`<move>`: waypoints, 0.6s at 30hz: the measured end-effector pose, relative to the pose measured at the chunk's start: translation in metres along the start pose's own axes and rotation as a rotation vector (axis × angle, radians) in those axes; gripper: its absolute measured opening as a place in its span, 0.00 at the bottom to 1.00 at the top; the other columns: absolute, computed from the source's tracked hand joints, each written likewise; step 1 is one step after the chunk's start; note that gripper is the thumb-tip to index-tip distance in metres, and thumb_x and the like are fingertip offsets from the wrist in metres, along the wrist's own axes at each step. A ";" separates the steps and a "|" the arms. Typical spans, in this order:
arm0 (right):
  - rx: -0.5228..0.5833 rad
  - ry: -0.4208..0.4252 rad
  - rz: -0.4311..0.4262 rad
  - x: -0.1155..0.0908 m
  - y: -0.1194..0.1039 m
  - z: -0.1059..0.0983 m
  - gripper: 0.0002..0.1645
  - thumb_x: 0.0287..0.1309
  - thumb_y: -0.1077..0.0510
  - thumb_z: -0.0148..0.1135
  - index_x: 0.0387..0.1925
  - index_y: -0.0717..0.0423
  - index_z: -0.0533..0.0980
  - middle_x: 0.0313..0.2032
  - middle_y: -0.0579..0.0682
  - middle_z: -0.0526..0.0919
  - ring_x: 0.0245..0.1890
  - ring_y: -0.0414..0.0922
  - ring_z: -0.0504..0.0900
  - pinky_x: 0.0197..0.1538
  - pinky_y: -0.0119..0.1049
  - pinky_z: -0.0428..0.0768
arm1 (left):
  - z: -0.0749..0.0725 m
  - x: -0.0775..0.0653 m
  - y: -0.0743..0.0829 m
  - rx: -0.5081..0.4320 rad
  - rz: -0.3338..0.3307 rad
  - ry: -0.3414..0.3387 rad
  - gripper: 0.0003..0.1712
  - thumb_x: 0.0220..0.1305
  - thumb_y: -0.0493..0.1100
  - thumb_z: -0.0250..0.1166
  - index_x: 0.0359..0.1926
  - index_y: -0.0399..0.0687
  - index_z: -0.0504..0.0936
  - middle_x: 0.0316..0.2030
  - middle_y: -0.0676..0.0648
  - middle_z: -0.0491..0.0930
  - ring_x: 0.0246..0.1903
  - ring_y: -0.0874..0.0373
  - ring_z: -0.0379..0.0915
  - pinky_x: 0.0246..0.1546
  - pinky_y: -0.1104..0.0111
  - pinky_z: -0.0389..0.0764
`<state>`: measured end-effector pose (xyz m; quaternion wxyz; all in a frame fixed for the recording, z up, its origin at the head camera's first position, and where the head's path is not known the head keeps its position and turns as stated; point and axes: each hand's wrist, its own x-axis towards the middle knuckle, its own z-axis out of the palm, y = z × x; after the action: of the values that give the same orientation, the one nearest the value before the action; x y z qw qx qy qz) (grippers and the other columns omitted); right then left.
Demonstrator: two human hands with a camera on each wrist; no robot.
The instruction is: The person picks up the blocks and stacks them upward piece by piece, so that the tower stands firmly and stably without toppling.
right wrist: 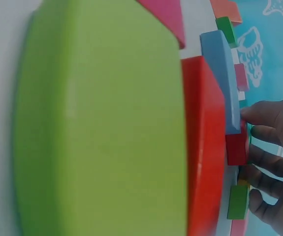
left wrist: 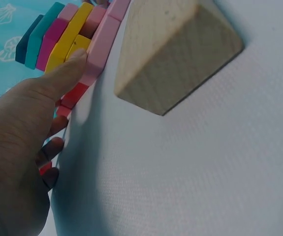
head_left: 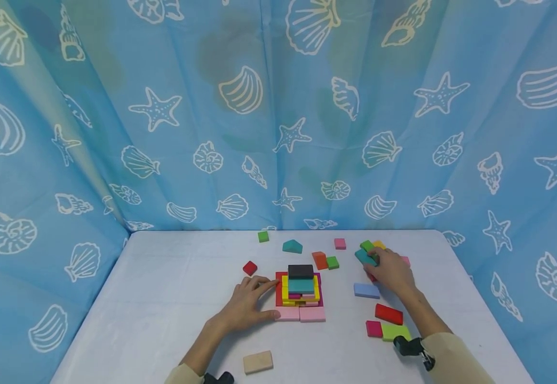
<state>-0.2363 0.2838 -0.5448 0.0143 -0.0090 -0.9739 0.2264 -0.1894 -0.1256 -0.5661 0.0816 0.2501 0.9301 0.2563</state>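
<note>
A layered stack of wooden blocks stands mid-table, with a black block (head_left: 301, 271) on top and a teal block (head_left: 301, 286) in front below it. Yellow, red and purple blocks surround these, and two pink blocks (head_left: 312, 314) lie along the front. My left hand (head_left: 247, 305) is at the stack's left side, thumb against the front pink block and a forefinger by the red block (head_left: 279, 290). At the back right, my right hand (head_left: 392, 271) reaches into a cluster with a teal block (head_left: 364, 257) and green block (head_left: 367, 245), fingers loosely bent; its fingertips are partly hidden.
A plain wooden block (head_left: 258, 362) lies at the front left. Blue (head_left: 366, 290), red (head_left: 389, 314), magenta (head_left: 374, 328) and lime (head_left: 396, 333) blocks lie at the right. Behind the stack are orange (head_left: 319, 260), teal (head_left: 292, 246) and other loose blocks. A shell-patterned curtain (head_left: 240, 176) surrounds the table.
</note>
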 end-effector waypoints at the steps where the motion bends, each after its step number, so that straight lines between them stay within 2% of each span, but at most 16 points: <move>1: 0.002 0.004 -0.004 0.000 0.000 0.000 0.30 0.58 0.50 0.72 0.59 0.58 0.76 0.40 0.56 0.79 0.41 0.52 0.78 0.40 0.47 0.82 | 0.000 0.000 0.000 -0.002 0.003 0.002 0.48 0.55 0.72 0.68 0.74 0.69 0.65 0.66 0.52 0.68 0.66 0.51 0.58 0.61 0.49 0.67; 4: 0.008 0.021 -0.020 -0.003 -0.003 0.003 0.30 0.58 0.50 0.72 0.59 0.56 0.77 0.43 0.57 0.80 0.44 0.54 0.79 0.41 0.48 0.83 | 0.001 0.001 0.000 -0.004 0.010 0.007 0.48 0.55 0.72 0.67 0.74 0.69 0.65 0.66 0.52 0.68 0.66 0.51 0.58 0.61 0.49 0.67; 6: 0.010 0.052 -0.063 -0.006 -0.009 0.004 0.28 0.58 0.49 0.72 0.58 0.55 0.78 0.46 0.57 0.82 0.47 0.55 0.80 0.44 0.51 0.82 | 0.003 0.001 0.000 -0.007 0.012 0.006 0.48 0.55 0.72 0.68 0.74 0.69 0.65 0.66 0.51 0.68 0.66 0.51 0.58 0.61 0.48 0.67; 9: 0.018 0.106 -0.170 -0.012 -0.028 0.000 0.27 0.56 0.50 0.73 0.56 0.52 0.80 0.47 0.54 0.84 0.50 0.56 0.80 0.49 0.57 0.76 | 0.003 0.000 -0.001 -0.003 0.010 0.001 0.48 0.55 0.72 0.67 0.74 0.69 0.65 0.66 0.51 0.68 0.66 0.51 0.58 0.61 0.48 0.67; 11: 0.026 0.132 -0.261 -0.017 -0.044 -0.005 0.27 0.54 0.50 0.75 0.56 0.49 0.81 0.44 0.50 0.85 0.49 0.53 0.80 0.50 0.58 0.74 | 0.003 -0.001 -0.001 0.000 0.007 -0.002 0.48 0.55 0.72 0.67 0.75 0.69 0.65 0.66 0.51 0.68 0.66 0.51 0.58 0.61 0.49 0.67; 18: 0.094 0.099 -0.532 -0.044 -0.103 -0.023 0.30 0.49 0.49 0.79 0.57 0.38 0.81 0.48 0.41 0.82 0.53 0.44 0.76 0.56 0.59 0.75 | 0.000 -0.002 0.000 0.005 -0.002 0.005 0.49 0.54 0.72 0.68 0.75 0.69 0.64 0.66 0.52 0.68 0.66 0.51 0.58 0.61 0.50 0.68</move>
<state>-0.1929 0.2007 -0.4799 0.1211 0.2367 -0.9285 0.2592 -0.1877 -0.1261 -0.5663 0.0788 0.2489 0.9311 0.2547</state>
